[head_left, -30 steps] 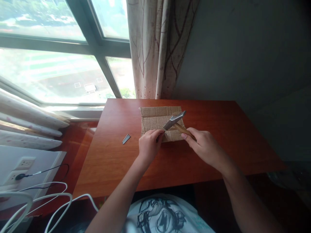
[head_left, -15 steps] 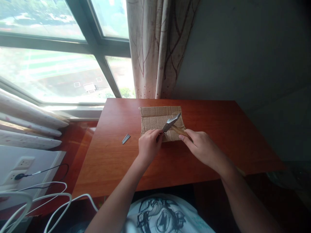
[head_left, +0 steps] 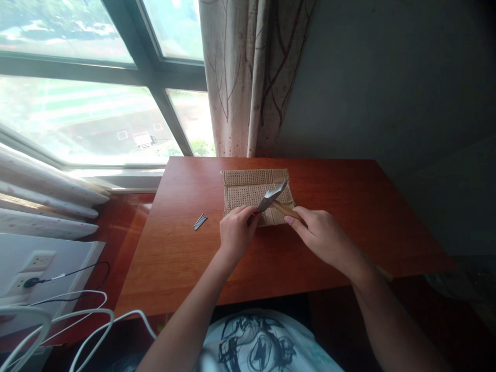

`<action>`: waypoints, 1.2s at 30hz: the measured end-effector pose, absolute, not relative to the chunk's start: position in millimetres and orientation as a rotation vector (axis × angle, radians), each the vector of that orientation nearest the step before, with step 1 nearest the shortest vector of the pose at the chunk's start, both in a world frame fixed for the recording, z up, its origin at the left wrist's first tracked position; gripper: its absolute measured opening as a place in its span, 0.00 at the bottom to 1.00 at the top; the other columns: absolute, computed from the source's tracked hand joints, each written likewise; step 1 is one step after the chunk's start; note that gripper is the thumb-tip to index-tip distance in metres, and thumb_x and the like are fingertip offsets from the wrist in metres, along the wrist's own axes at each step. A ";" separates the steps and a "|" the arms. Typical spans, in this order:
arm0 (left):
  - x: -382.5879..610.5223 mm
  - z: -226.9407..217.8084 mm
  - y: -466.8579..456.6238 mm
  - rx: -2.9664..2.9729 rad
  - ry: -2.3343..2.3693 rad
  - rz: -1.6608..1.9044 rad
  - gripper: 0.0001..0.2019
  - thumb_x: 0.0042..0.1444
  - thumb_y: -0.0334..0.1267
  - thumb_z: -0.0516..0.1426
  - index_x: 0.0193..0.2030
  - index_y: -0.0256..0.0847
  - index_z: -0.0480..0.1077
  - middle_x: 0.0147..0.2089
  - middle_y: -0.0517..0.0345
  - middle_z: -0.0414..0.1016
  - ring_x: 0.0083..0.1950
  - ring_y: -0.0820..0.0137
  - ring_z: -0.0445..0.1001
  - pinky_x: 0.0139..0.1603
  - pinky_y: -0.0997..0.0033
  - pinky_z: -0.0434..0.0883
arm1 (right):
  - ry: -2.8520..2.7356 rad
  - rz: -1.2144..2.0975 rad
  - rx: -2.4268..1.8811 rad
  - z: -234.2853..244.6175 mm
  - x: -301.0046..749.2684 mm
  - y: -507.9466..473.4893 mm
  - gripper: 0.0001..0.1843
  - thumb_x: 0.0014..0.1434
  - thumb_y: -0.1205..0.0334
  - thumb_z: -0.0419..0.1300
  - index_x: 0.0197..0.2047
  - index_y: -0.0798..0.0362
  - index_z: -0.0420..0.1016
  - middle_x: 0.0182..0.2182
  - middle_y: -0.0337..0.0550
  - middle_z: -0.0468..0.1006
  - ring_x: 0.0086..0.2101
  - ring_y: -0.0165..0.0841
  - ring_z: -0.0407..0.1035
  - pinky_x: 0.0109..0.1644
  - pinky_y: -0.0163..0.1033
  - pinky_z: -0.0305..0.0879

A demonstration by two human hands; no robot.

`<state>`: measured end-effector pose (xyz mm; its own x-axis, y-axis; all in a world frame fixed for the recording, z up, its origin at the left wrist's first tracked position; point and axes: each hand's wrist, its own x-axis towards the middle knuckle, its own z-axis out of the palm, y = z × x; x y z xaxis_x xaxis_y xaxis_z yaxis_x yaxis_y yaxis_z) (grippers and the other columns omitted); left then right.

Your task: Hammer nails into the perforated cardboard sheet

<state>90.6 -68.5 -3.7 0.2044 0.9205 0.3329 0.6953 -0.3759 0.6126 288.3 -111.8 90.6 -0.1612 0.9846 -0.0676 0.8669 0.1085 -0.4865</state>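
My right hand (head_left: 320, 227) is closed around the wooden handle of a hammer (head_left: 272, 196). The hammer's metal head is tilted over a piece of brown cardboard (head_left: 244, 196) dotted with rows of small holes. At the lower left end of the head, my left hand (head_left: 238, 227) is closed, thumb and fingers pinched together. What sits between those fingertips is hidden; they are touching or very near the metal head. Left of the cardboard, several thin metal nails (head_left: 200, 222) lie side by side on the reddish wooden table (head_left: 174, 268).
Behind the table hang a patterned curtain (head_left: 232, 77) and a large window (head_left: 96, 113). A grey wall (head_left: 368, 93) stands to the right. White cables (head_left: 93, 312) loop at the lower left, near a wall socket (head_left: 23, 284) with a black plug.
Both hands and the hammer keep nearly the same place. The view has shifted very slightly, and a small bright spot by my left fingertips shows less now.
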 end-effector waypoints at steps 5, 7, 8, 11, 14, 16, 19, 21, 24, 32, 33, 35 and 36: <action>90.9 -4.7 -68.4 2.149 1.520 0.972 0.05 0.62 0.38 0.59 0.38 0.46 0.77 0.38 0.61 0.82 0.38 0.70 0.77 0.36 0.73 0.66 | -2.088 0.550 -1.824 93.5 289.4 -110.1 0.16 0.70 0.53 0.49 0.32 0.50 0.63 0.25 0.38 0.74 0.26 0.33 0.68 0.31 0.38 0.51; 91.1 -4.5 -68.3 2.153 1.526 0.970 0.05 0.62 0.38 0.59 0.38 0.46 0.77 0.38 0.61 0.82 0.38 0.70 0.77 0.36 0.73 0.66 | -2.104 0.531 -1.840 94.2 289.5 -109.6 0.16 0.70 0.53 0.49 0.32 0.49 0.63 0.25 0.38 0.74 0.26 0.33 0.68 0.31 0.38 0.51; 91.2 -4.4 -68.3 2.154 1.531 0.968 0.05 0.62 0.38 0.59 0.38 0.46 0.77 0.37 0.61 0.82 0.38 0.70 0.77 0.36 0.73 0.66 | -2.117 0.531 -1.846 94.1 289.4 -109.7 0.15 0.70 0.53 0.49 0.32 0.49 0.64 0.26 0.39 0.75 0.27 0.33 0.69 0.32 0.38 0.51; 91.1 -4.0 -68.2 2.160 1.539 0.951 0.05 0.61 0.37 0.59 0.38 0.45 0.77 0.36 0.61 0.81 0.37 0.70 0.76 0.34 0.73 0.65 | -2.142 0.547 -1.860 92.1 288.3 -111.1 0.15 0.70 0.52 0.49 0.32 0.49 0.64 0.26 0.39 0.76 0.28 0.35 0.70 0.32 0.38 0.52; 90.8 -4.1 -68.1 2.165 1.534 0.937 0.05 0.61 0.36 0.59 0.37 0.45 0.77 0.35 0.61 0.80 0.36 0.70 0.76 0.33 0.73 0.64 | -2.140 0.561 -1.868 89.9 286.8 -112.5 0.16 0.69 0.52 0.49 0.32 0.49 0.64 0.26 0.39 0.76 0.28 0.35 0.71 0.32 0.38 0.53; 90.6 -4.2 -68.0 2.161 1.532 0.938 0.05 0.61 0.36 0.59 0.38 0.45 0.77 0.35 0.61 0.81 0.36 0.70 0.76 0.34 0.73 0.64 | -2.146 0.560 -1.869 89.3 286.0 -112.6 0.16 0.69 0.52 0.49 0.31 0.49 0.64 0.26 0.39 0.76 0.28 0.35 0.71 0.32 0.38 0.53; 90.5 -3.9 -67.9 2.154 1.531 0.939 0.05 0.61 0.36 0.59 0.38 0.45 0.77 0.36 0.61 0.81 0.37 0.70 0.76 0.34 0.73 0.64 | -2.158 0.545 -1.877 89.9 285.4 -112.2 0.16 0.69 0.52 0.49 0.31 0.49 0.64 0.26 0.40 0.76 0.28 0.35 0.71 0.33 0.38 0.53; 90.5 -3.6 -68.0 2.151 1.531 0.935 0.05 0.61 0.36 0.59 0.38 0.45 0.77 0.35 0.60 0.81 0.36 0.70 0.76 0.34 0.73 0.64 | -2.157 0.548 -1.880 90.6 285.4 -112.1 0.16 0.69 0.52 0.49 0.31 0.49 0.64 0.26 0.40 0.76 0.28 0.35 0.71 0.33 0.38 0.53; 90.5 -3.3 -68.3 2.156 1.532 0.929 0.06 0.62 0.37 0.58 0.38 0.44 0.78 0.35 0.60 0.81 0.36 0.70 0.76 0.34 0.73 0.64 | -2.154 0.555 -1.883 91.0 285.8 -112.2 0.16 0.69 0.52 0.49 0.31 0.49 0.64 0.26 0.40 0.76 0.28 0.35 0.72 0.33 0.38 0.54; 90.2 -3.6 -68.6 2.153 1.525 0.937 0.06 0.62 0.37 0.58 0.38 0.44 0.77 0.36 0.59 0.81 0.36 0.70 0.75 0.34 0.73 0.64 | -2.147 0.574 -1.877 90.7 286.3 -112.6 0.16 0.69 0.53 0.49 0.30 0.49 0.64 0.25 0.40 0.76 0.27 0.35 0.71 0.33 0.38 0.54; 90.1 -3.6 -68.6 2.156 1.524 0.933 0.06 0.62 0.37 0.58 0.38 0.44 0.77 0.36 0.59 0.80 0.36 0.70 0.75 0.34 0.73 0.64 | -2.146 0.576 -1.879 90.9 286.1 -112.7 0.16 0.69 0.53 0.49 0.30 0.49 0.64 0.25 0.40 0.76 0.28 0.35 0.71 0.33 0.38 0.54; 90.1 -3.5 -68.3 2.161 1.522 0.927 0.06 0.62 0.37 0.58 0.38 0.44 0.77 0.35 0.60 0.80 0.37 0.70 0.75 0.34 0.73 0.64 | -2.146 0.574 -1.885 91.3 285.7 -112.9 0.16 0.69 0.53 0.49 0.31 0.49 0.64 0.25 0.40 0.76 0.28 0.35 0.71 0.32 0.38 0.54; 90.0 -3.4 -68.2 2.161 1.520 0.926 0.06 0.62 0.37 0.58 0.38 0.44 0.77 0.36 0.60 0.80 0.37 0.70 0.75 0.34 0.73 0.64 | -2.148 0.573 -1.888 91.4 285.6 -113.0 0.16 0.69 0.53 0.49 0.31 0.49 0.64 0.25 0.40 0.76 0.28 0.35 0.71 0.32 0.38 0.54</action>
<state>90.0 -68.2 -3.4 0.2150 0.9247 0.3141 0.7031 -0.3697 0.6075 285.6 -113.0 91.4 -0.1472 0.9853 -0.0862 0.8975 0.0964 -0.4304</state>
